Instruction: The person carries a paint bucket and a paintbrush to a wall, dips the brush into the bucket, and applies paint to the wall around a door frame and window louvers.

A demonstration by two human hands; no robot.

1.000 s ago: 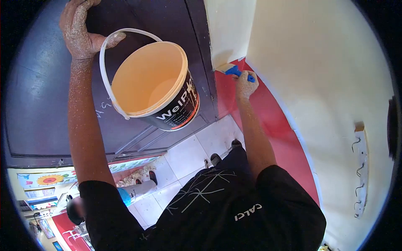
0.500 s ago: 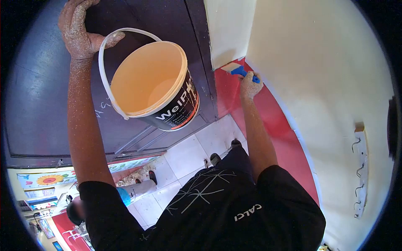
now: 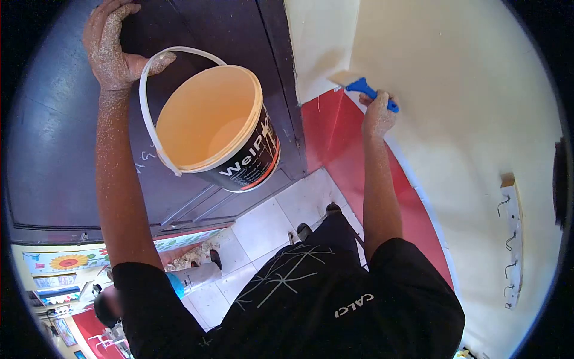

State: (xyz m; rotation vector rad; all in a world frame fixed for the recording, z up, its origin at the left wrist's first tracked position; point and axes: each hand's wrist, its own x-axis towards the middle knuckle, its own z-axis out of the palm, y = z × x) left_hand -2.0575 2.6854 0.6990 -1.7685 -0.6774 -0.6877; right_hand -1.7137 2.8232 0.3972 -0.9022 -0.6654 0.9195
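right hand [image 3: 379,113]: closed around the handle of a brush, to the right of the bucket; skin dusted with pale specks.

blue-handled brush [image 3: 363,87]: one, right of the bucket, pale tip pointing back toward it, near the corner where cream and red paint meet; contact of the tip with the wall cannot be told.

left hand [image 3: 113,48]: heavily speckled, up and left of the bucket, carrying it by the thumb; fingers extend to the top edge of view, and what their tips touch cannot be told.

bucket handle [image 3: 143,102]: white, looped over the left thumb.

bucket [image 3: 209,113]: one, open, tilted, hanging in front of the door; pale orange interior, black label with white lettering.

door [image 3: 60,131]: dark, behind the bucket.

red wall band [image 3: 382,185]: right of the bucket, below the cream wall [image 3: 454,78].

hook rail [image 3: 512,239]: far right of the bucket, with several metal hooks.

tiled floor [image 3: 257,230]: below the bucket.

second person [image 3: 203,276]: partly hidden, below and left of the bucket.

sunflower picture [image 3: 69,262]: farther left, also below the bucket.
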